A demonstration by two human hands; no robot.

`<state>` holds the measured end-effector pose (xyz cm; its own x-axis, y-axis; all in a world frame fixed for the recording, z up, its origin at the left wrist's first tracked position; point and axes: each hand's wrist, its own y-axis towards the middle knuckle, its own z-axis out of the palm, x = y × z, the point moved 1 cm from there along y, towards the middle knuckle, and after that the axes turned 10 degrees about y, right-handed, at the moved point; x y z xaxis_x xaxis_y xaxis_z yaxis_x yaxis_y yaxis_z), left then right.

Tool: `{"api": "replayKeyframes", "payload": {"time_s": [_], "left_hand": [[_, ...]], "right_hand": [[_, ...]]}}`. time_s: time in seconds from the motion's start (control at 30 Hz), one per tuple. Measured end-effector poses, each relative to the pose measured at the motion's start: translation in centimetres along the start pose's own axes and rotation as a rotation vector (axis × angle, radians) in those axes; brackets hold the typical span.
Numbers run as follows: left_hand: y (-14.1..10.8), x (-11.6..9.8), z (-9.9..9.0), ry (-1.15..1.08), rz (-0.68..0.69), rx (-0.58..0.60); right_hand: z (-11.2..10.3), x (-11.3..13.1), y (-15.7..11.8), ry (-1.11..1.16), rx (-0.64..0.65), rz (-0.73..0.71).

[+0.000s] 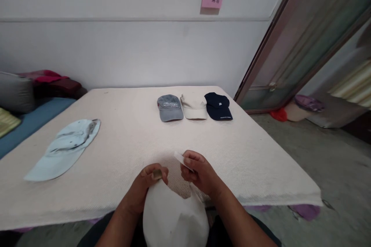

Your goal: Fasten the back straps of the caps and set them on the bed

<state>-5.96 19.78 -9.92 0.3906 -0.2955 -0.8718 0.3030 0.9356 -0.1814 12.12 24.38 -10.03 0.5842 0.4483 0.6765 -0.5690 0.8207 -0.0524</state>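
Both hands are curled into pinches, the person's left hand holding the edge of a plain white fabric cap beside a squarish brassy piece, the right hand gripping a narrow white strap; the cap sits low between the forearms. Beyond it, on a cream textured cloth, a pale-blue fabric cap lies well to the left (brim toward the near side), while a grey-blue cap with white lettering, a cream cap and a navy cap form a row farther back.
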Motion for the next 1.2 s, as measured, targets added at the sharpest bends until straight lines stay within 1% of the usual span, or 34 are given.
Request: {"api": "replayKeyframes", "payload": {"time_s": [0.07, 0.23, 0.53, 0.7, 0.93, 1.2], "left_hand": [[0.2, -0.1, 0.2, 0.004, -0.026, -0.001], [0.3, -0.2, 0.4, 0.055, -0.08, -0.057], [0.6, -0.2, 0.7, 0.072, -0.093, -0.111], [0.5, -0.3, 1.0, 0.067, -0.109, -0.146], [0.4, -0.5, 1.2, 0.101, -0.104, -0.163], [0.4, -0.2, 0.8, 0.091, -0.091, -0.125]], "right_hand": [[0.0, -0.2, 0.0, -0.007, 0.0, 0.011], [0.0, -0.4, 0.2, -0.014, -0.022, 0.027], [0.1, -0.5, 0.3, -0.032, 0.013, 0.064], [0.2, -0.5, 0.3, -0.041, 0.015, 0.054], [0.2, -0.3, 0.2, -0.057, 0.007, 0.069], [0.4, -0.2, 0.1, -0.085, -0.007, 0.07]]}}
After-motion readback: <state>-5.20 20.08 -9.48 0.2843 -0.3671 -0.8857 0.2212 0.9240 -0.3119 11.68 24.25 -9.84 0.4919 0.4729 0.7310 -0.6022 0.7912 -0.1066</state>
